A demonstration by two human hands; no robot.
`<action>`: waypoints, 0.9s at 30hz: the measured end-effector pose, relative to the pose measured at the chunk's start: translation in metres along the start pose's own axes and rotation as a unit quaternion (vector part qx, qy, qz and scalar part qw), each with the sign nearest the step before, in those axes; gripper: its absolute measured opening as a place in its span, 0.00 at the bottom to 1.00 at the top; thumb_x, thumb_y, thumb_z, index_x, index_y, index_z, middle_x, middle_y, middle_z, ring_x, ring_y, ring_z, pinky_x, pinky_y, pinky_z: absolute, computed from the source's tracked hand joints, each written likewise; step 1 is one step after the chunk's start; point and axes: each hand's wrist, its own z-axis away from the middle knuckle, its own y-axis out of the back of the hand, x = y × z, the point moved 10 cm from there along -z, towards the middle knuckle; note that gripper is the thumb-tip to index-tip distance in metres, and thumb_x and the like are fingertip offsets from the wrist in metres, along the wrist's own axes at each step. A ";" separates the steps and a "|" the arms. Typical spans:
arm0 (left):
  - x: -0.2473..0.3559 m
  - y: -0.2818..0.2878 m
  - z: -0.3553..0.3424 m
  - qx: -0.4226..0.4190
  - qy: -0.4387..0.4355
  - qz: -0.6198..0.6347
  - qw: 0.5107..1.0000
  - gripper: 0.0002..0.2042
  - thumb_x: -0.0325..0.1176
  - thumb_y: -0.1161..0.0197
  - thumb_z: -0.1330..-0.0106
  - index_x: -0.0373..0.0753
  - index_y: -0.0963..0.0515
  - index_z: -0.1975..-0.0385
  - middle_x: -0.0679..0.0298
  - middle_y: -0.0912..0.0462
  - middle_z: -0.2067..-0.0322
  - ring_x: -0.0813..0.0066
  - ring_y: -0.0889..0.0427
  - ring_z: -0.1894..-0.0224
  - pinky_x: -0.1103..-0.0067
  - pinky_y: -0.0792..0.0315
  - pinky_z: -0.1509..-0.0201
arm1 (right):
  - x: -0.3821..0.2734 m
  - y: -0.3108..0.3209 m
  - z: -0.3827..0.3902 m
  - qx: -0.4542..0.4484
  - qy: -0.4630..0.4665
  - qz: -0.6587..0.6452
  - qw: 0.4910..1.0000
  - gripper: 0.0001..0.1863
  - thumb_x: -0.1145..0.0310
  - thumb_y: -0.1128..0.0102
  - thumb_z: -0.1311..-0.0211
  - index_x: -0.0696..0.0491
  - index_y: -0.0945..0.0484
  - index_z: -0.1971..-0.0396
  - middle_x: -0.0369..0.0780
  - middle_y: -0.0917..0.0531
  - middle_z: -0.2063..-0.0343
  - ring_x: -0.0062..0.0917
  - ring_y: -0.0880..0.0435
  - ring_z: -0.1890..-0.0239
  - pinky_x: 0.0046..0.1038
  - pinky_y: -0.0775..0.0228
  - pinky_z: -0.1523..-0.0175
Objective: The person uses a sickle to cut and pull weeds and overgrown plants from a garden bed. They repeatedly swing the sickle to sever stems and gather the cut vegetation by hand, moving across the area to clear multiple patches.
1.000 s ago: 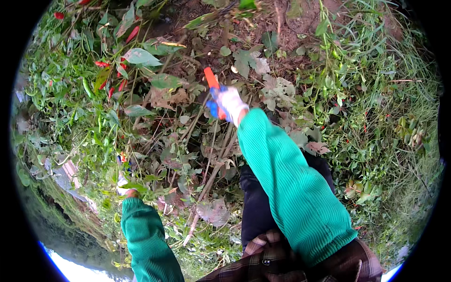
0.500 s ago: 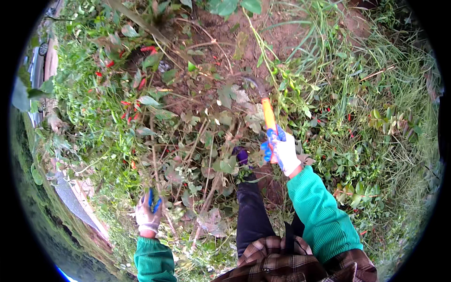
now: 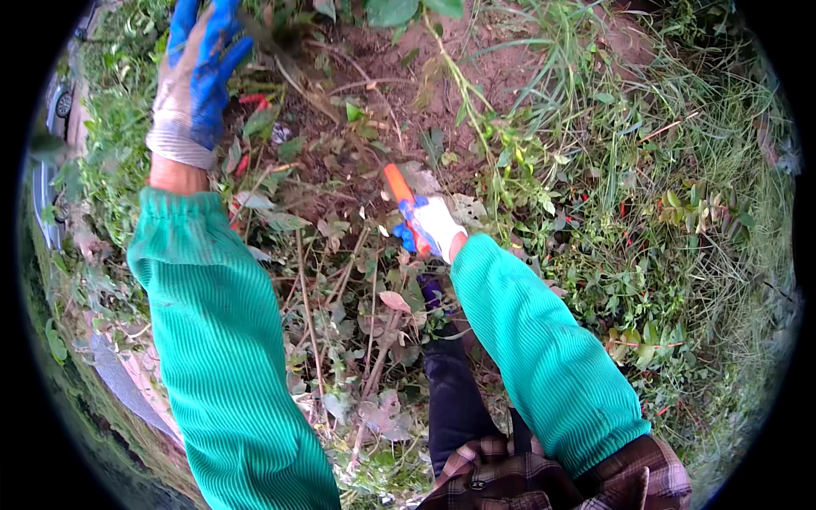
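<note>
At the centre, right grip: the gloved right hand (image 3: pixel 435 223) is wrapped around an orange-handled sickle (image 3: pixel 395 182), above dry leaves (image 3: pixel 337 228); its blade is barely made out.
Sickle handling: a firm wrap is advised, with the edge turned away from the left hand (image 3: pixel 189 89) and the dark-trousered leg (image 3: pixel 459 399).
Left grip: the gloved fingers are spread at upper left, nothing seen held; contact with foliage (image 3: pixel 115 136) cannot be told.
Beside left wrist: red chili peppers (image 3: pixel 242 164) are seen.
Farther right: tangled grass (image 3: pixel 722 280).

Ribbed green sleeves (image 3: pixel 544 340) meet a plaid shirt (image 3: pixel 501 482).
</note>
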 end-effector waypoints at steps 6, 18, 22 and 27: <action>0.028 -0.021 0.034 0.118 0.138 0.388 0.904 0.21 0.40 0.42 0.43 0.37 0.36 0.53 0.71 0.32 0.78 0.82 0.30 0.78 0.83 0.31 0.70 | 0.015 0.008 -0.066 0.003 -0.038 0.022 0.999 0.09 0.62 0.51 0.43 0.53 0.32 0.69 0.40 0.28 0.83 0.31 0.25 0.84 0.31 0.35 0.84; -0.124 0.097 0.340 0.397 0.344 0.375 0.764 0.16 0.32 0.54 0.38 0.33 0.37 0.51 0.74 0.47 0.85 0.88 0.44 0.83 0.82 0.32 0.56 | 0.074 0.004 0.085 -0.004 0.039 -0.027 0.999 0.09 0.64 0.50 0.43 0.55 0.30 0.70 0.33 0.30 0.86 0.21 0.31 0.87 0.23 0.35 0.82; -0.083 0.117 0.546 0.517 0.453 0.335 0.644 0.17 0.37 0.55 0.35 0.33 0.37 0.51 0.76 0.51 0.88 0.87 0.50 0.87 0.88 0.34 0.67 | 0.123 0.078 0.245 0.083 -0.132 0.120 0.980 0.17 0.67 0.47 0.44 0.55 0.32 0.54 0.35 0.26 0.84 0.18 0.26 0.86 0.20 0.34 0.87; -0.005 0.108 0.714 0.641 0.543 0.247 0.482 0.14 0.38 0.55 0.35 0.36 0.32 0.57 0.76 0.50 0.90 0.88 0.49 0.89 0.91 0.37 0.74 | 0.033 0.062 0.188 0.089 0.016 0.261 0.961 0.21 0.72 0.51 0.44 0.50 0.37 0.48 0.35 0.27 0.84 0.18 0.28 0.88 0.21 0.35 0.87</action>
